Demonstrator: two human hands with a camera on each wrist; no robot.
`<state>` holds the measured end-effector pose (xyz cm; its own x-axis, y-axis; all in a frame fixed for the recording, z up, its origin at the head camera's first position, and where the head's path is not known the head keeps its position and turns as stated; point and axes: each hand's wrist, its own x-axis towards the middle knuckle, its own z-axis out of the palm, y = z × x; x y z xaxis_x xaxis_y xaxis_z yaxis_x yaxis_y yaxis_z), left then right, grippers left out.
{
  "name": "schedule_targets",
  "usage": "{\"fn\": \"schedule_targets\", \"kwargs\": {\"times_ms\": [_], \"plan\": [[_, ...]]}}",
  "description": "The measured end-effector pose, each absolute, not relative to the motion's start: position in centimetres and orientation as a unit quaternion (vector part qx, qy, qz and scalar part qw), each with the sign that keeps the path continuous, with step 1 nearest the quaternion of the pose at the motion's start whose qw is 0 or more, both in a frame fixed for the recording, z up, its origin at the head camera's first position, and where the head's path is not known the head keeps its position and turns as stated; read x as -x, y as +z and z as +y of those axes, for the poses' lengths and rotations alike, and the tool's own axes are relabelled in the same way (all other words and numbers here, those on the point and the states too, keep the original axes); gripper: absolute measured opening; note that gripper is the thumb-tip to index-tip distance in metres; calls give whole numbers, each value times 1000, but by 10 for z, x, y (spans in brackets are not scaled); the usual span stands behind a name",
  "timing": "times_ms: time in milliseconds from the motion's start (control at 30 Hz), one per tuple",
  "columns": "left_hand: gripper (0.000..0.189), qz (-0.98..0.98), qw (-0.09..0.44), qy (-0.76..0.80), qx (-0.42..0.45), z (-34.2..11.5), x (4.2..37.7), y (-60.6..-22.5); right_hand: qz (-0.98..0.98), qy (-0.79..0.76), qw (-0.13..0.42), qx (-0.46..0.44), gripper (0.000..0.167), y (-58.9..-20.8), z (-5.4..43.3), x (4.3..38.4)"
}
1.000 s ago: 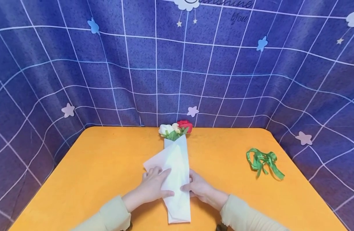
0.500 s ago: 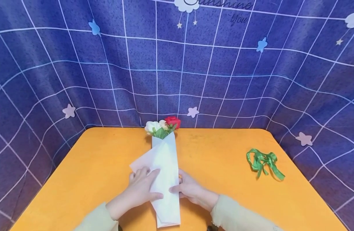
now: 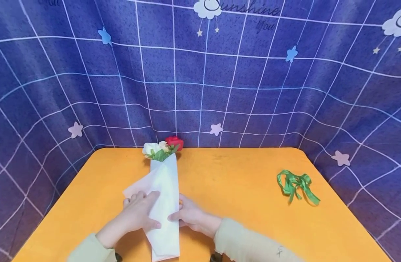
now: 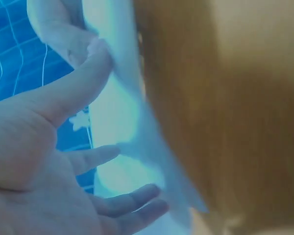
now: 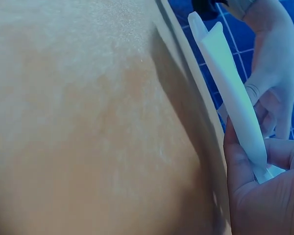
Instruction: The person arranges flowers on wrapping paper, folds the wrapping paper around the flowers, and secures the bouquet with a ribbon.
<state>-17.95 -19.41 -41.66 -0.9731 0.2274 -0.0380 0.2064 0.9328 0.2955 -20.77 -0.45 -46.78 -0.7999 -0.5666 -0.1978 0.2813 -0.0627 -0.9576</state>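
A bouquet wrapped in white paper (image 3: 167, 182) lies lengthwise on the table, left of centre. From its far end show a white flower (image 3: 151, 149), a small cream bloom, a red flower (image 3: 174, 143) and green leaves. My left hand (image 3: 137, 211) rests on the paper's left side, its fingers mostly straight across the loose flap and its thumb on the front, as the left wrist view also shows. On the right edge my right hand (image 3: 191, 215) grips the wrapped bouquet, thumb on top and fingers curled underneath. In the right wrist view the paper tube (image 5: 237, 103) passes between thumb and fingers.
A crumpled green ribbon (image 3: 297, 185) lies on the right of the orange table (image 3: 239, 182). Behind and beside the table hangs a blue gridded curtain (image 3: 194, 98) with stars and clouds. The blooms lie close to the table's back edge.
The bouquet and both hands have slid left across the table, away from the middle. The hold of each hand on the paper looks the same. The ribbon stays in place.
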Motion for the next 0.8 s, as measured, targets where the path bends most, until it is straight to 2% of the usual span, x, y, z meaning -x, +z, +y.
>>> {"fn": "schedule_targets", "kwargs": {"times_ms": [167, 333, 433, 600, 700, 800], "plan": [[99, 981, 93, 128, -112, -205, 186, -413, 610, -725, 298, 115, 60, -476, -22, 204], [76, 979, 119, 121, -113, -210, 198, -412, 600, -731, 305, 116, 59, -480, -33, 203], [68, 981, 95, 118, -120, -209, 205, -416, 593, -735, 310, 116, 61, -481, -36, 202], [72, 977, 20, 115, -177, -204, 215, -423, 591, -736, 312, 107, 63, -483, -38, 201], [75, 970, 13, 122, -209, -202, 220, -424, 600, -733, 305, 103, 62, -482, -39, 200], [74, 964, 34, 143, -222, -204, 223, -425, 613, -726, 297, 94, 56, -481, -42, 197]]}}
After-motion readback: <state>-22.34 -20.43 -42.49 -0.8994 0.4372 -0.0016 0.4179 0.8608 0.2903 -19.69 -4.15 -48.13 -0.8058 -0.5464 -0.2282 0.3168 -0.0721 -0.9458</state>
